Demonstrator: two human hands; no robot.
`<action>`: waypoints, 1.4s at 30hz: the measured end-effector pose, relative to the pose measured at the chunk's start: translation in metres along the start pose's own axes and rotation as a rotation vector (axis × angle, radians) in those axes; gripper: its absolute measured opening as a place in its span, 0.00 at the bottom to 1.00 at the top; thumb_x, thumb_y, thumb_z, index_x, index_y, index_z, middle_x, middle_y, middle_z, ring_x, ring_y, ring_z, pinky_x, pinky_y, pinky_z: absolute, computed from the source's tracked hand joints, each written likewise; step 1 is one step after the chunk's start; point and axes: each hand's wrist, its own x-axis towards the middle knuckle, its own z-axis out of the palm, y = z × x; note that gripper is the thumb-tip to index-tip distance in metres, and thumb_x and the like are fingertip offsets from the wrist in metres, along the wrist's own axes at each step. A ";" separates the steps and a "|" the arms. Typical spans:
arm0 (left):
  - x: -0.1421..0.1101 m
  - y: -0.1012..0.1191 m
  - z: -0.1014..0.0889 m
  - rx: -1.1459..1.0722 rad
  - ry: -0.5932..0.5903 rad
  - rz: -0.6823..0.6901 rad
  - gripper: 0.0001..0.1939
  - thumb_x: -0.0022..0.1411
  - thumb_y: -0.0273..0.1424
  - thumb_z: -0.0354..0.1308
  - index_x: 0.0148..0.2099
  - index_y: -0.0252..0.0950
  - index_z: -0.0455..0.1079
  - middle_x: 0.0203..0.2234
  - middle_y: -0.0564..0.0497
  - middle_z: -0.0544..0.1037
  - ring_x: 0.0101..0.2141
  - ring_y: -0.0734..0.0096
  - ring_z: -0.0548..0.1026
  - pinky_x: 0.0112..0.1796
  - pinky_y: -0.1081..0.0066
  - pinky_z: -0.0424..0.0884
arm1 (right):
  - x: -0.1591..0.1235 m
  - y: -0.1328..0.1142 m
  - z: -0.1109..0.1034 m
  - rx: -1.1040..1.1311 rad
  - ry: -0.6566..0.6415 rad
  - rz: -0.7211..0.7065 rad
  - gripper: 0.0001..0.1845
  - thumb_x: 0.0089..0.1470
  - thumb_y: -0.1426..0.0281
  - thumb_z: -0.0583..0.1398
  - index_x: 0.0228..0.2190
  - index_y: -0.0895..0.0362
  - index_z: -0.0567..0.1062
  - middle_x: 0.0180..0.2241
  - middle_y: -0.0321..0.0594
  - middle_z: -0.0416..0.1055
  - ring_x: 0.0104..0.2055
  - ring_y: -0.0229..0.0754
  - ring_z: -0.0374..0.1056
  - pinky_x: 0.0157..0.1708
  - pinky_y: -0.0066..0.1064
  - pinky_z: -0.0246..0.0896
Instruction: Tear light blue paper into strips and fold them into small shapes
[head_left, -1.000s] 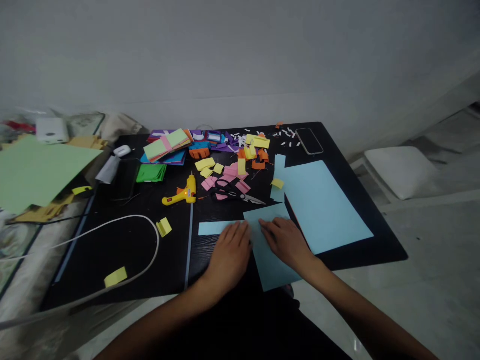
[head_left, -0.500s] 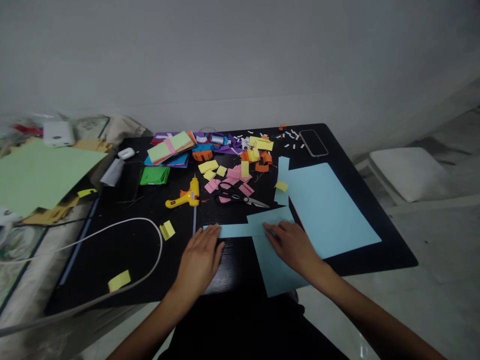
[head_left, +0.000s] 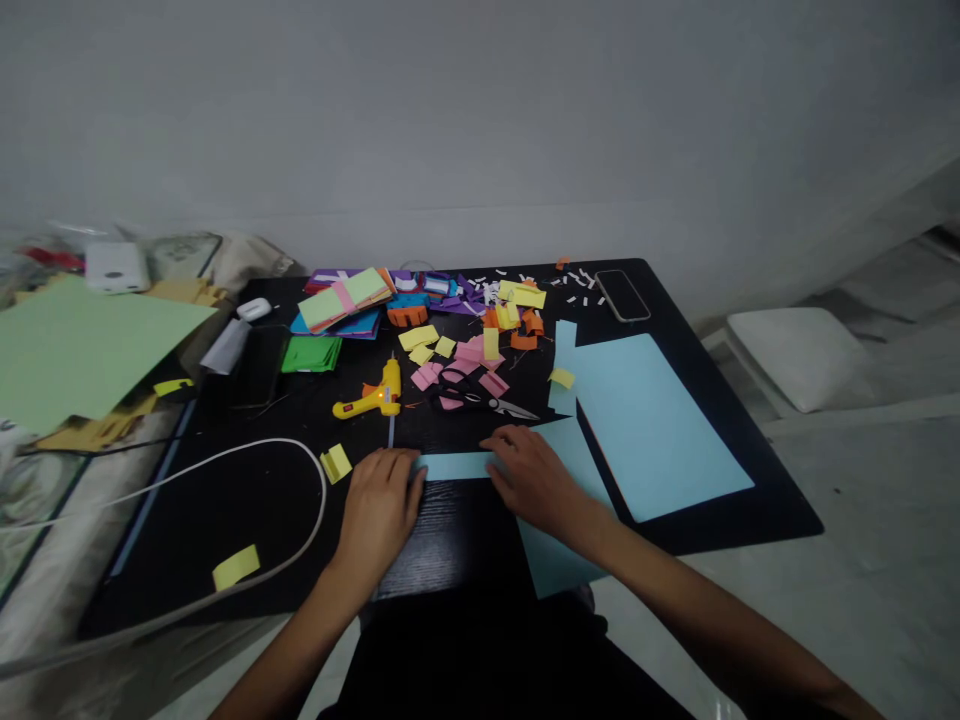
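A narrow light blue paper strip [head_left: 454, 466] lies level on the black table between my hands. My left hand [head_left: 379, 500] is closed over its left end, with the thumb near the lower edge. At the right end, my right hand [head_left: 536, 480] has its bent fingers on the strip, hiding that end. Below my right hand and wrist lies a light blue paper piece [head_left: 555, 560], partly covered. Black-handled scissors [head_left: 510, 408] rest just beyond the strip. A yellow glue gun [head_left: 375, 395] lies beyond my left hand.
A large light blue sheet [head_left: 660, 430] and a phone [head_left: 622, 296] lie on the right. Pink paper pieces [head_left: 469, 360] and a coloured paper stack [head_left: 349, 298] sit farther back. A white cable [head_left: 319, 480] loops at left. Green paper [head_left: 97, 345] lies far left.
My right hand has moved left from the blue paper piece onto the strip's right end. My left hand has shifted slightly left, still at the strip's left end.
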 end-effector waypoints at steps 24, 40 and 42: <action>0.040 0.006 -0.008 -0.329 -0.306 0.162 0.10 0.76 0.30 0.47 0.42 0.38 0.69 0.36 0.50 0.77 0.37 0.63 0.75 0.42 0.61 0.68 | 0.026 -0.002 0.002 0.285 -0.067 -0.064 0.06 0.58 0.80 0.62 0.31 0.59 0.76 0.33 0.40 0.72 0.37 0.40 0.69 0.40 0.30 0.62; 0.033 -0.020 -0.018 -0.378 -0.252 0.126 0.10 0.75 0.31 0.48 0.41 0.38 0.70 0.35 0.51 0.78 0.36 0.65 0.76 0.41 0.63 0.67 | -0.013 0.041 -0.020 0.387 0.056 0.085 0.09 0.64 0.68 0.62 0.45 0.55 0.77 0.45 0.46 0.77 0.46 0.45 0.75 0.45 0.37 0.70; 0.034 -0.016 -0.018 -0.393 -0.257 0.130 0.10 0.76 0.31 0.48 0.42 0.38 0.70 0.36 0.51 0.79 0.37 0.65 0.76 0.42 0.62 0.67 | -0.007 0.037 -0.015 0.421 0.029 0.044 0.06 0.64 0.69 0.63 0.42 0.55 0.78 0.42 0.43 0.79 0.45 0.45 0.75 0.46 0.37 0.69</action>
